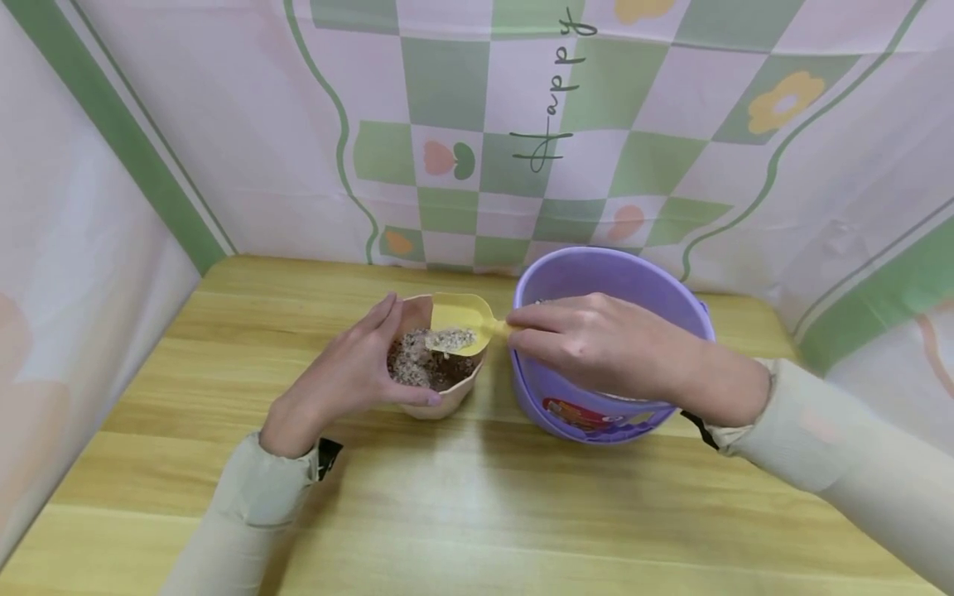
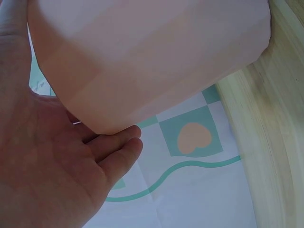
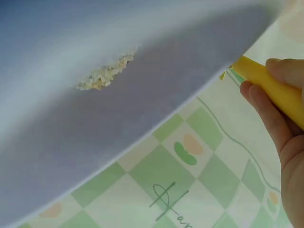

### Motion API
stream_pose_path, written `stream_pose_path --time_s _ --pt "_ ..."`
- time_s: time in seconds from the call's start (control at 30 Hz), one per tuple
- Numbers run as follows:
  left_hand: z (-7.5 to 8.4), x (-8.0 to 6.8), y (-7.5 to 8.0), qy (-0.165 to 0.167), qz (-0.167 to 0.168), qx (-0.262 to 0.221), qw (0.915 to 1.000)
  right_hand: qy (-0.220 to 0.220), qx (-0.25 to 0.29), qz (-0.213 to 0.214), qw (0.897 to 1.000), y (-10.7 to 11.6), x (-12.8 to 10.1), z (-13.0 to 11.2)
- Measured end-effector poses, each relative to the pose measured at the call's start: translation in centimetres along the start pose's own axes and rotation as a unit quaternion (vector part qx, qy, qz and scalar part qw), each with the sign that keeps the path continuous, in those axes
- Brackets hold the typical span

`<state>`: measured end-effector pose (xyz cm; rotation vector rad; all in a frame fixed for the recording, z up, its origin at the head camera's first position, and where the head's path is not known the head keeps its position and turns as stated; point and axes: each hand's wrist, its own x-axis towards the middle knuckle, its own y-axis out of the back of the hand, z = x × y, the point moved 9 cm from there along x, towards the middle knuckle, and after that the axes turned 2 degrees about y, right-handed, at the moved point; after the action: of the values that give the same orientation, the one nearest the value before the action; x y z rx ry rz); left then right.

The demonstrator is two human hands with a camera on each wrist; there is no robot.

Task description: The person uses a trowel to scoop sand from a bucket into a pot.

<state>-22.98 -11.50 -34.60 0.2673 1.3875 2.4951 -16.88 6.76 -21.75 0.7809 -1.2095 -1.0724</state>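
Note:
My left hand (image 1: 346, 364) holds a pink faceted flowerpot (image 1: 440, 404) from its left side, thumb at the near rim and fingers round the far side. Dark soil with pale grains (image 1: 417, 364) partly fills the pot. The left wrist view shows the pot's smooth wall (image 2: 156, 61) with fingers curled against it. My right hand (image 1: 596, 343) grips a yellow scoop (image 1: 477, 310) by its handle (image 3: 266, 83). The scoop's blade is tilted over the pot's opening and carries pale grainy material (image 1: 450, 339).
A purple bucket (image 1: 532, 397) stands right of the pot, under my right hand and wrist. Pale granules (image 3: 107, 73) lie inside it. Both containers stand on a wood-grain table (image 1: 447, 513). A checked, printed cloth (image 1: 447, 91) hangs behind the table's far edge.

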Motion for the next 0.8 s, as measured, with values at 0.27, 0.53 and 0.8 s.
stream_pose_path --time_s 0.27,0.53,0.8 --pt "0.1 0.0 0.0 0.0 0.0 -0.001 1.0 -0.009 0.034 -0.006 0.999 0.6 1.1 0.5" --pt "0.0 0.0 -0.1 -0.002 0.0 -0.002 1.0 -0.009 0.034 -0.031 0.999 0.7 2.0 0.6" --pt "0.1 0.1 0.0 -0.005 0.006 0.001 1.0 -0.012 0.045 -0.048 0.998 0.8 2.4 0.8"
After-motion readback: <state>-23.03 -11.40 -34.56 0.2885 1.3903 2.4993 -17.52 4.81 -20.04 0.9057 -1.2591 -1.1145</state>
